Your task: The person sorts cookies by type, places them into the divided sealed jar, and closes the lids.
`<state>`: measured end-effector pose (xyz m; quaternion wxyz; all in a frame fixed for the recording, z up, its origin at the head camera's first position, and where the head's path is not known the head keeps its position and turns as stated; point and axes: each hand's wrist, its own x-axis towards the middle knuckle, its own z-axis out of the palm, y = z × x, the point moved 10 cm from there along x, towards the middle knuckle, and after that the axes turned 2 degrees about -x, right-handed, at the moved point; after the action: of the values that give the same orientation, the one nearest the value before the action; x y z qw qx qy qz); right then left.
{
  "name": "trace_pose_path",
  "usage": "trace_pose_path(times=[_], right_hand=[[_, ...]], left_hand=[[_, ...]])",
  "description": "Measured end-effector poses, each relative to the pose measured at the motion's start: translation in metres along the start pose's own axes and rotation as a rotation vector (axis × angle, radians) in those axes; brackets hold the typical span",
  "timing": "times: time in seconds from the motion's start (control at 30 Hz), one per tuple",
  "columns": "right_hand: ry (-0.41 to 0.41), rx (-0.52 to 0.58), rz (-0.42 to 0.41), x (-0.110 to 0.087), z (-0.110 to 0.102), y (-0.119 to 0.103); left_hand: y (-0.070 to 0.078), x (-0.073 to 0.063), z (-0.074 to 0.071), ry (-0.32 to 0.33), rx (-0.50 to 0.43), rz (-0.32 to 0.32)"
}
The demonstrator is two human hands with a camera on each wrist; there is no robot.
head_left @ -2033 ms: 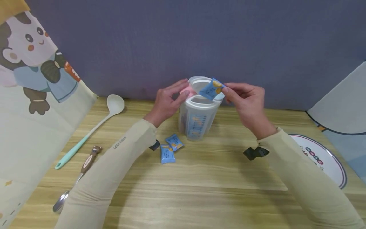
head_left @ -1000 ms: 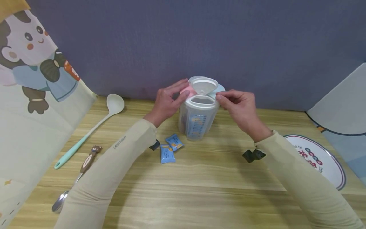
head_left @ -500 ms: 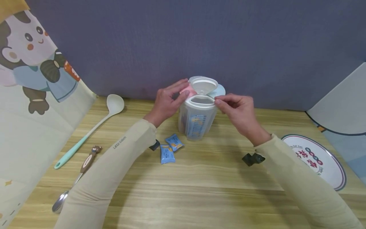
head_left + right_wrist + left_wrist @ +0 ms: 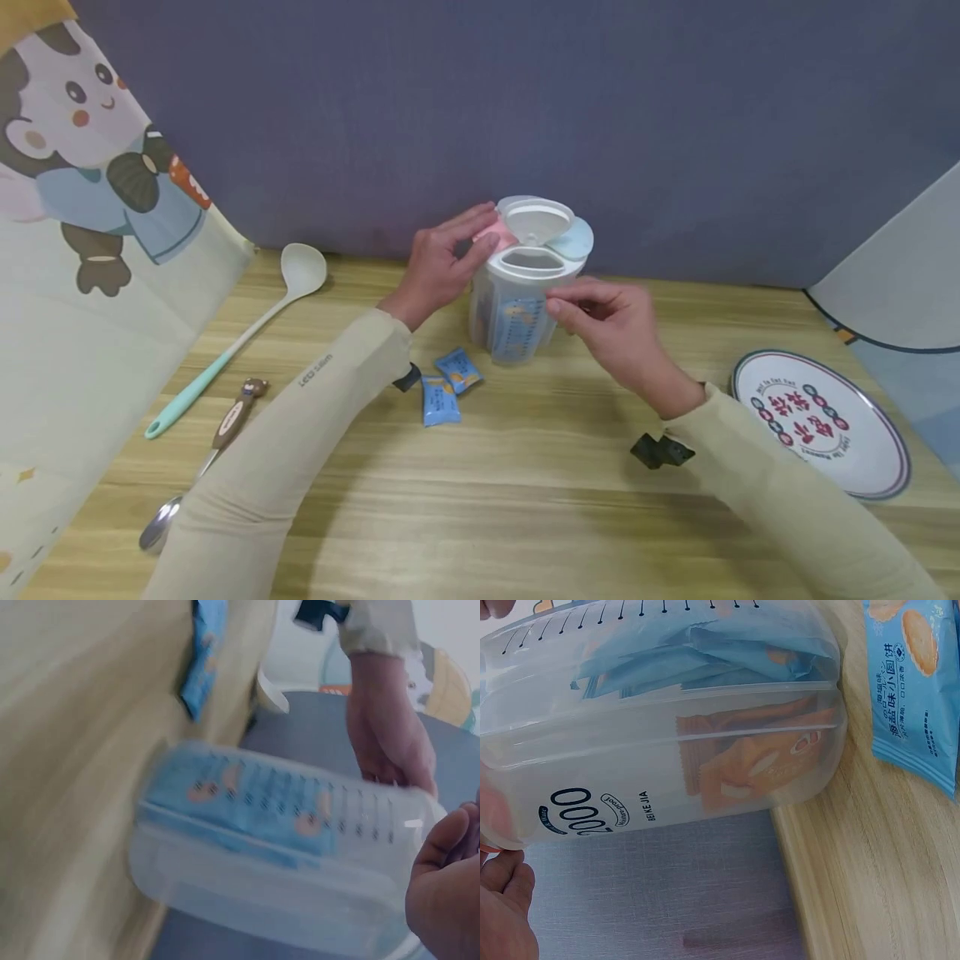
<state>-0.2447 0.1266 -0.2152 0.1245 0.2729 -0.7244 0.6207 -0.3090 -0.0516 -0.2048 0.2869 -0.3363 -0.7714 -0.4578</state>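
A clear plastic storage canister [image 4: 517, 321] with a measuring scale stands upright against the back wall. Its front flap lid [image 4: 537, 221] is raised over an open mouth. Pink and pale blue lids cover other compartments. My left hand [image 4: 438, 271] grips the canister's top at the left, fingers and thumb around the pink lid. Beside the canister's right front, my right hand [image 4: 618, 333] hangs with loosely bent fingers and holds nothing. Blue biscuit packets [image 4: 247, 799] lie inside; orange packets [image 4: 772, 754] fill another compartment. Two blue packets [image 4: 441, 402] lie on the table near my left sleeve.
On the left lie a white ladle [image 4: 302, 271] with a mint handle and a spoon [image 4: 234, 421] with a brown bear handle, partly under my left sleeve. A white plate [image 4: 825, 425] with red print sits at the right. The grey wall [image 4: 480, 108] stands close behind.
My right hand has let go of a blue biscuit packet over the canister's open mouth. It has since moved down and towards me. My left hand has stayed on the canister.
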Motion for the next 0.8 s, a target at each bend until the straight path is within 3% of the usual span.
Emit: trace_pose_path(times=[0.2, 0.37, 0.57, 0.8], right_hand=[[-0.085, 0.067, -0.015, -0.013, 0.022, 0.012], [-0.131, 0.056, 0.015, -0.022, 0.039, 0.029], [-0.203, -0.01, 0.108, -0.03, 0.058, 0.057], [-0.253, -0.008, 0.19, -0.036, 0.071, 0.086]], left_hand=[[0.0, 0.0, 0.0, -0.004, 0.004, -0.004], [-0.001, 0.001, 0.0, 0.005, -0.003, 0.007], [-0.003, 0.001, 0.0, 0.002, 0.0, 0.004], [-0.003, 0.001, 0.001, 0.005, -0.016, -0.001]])
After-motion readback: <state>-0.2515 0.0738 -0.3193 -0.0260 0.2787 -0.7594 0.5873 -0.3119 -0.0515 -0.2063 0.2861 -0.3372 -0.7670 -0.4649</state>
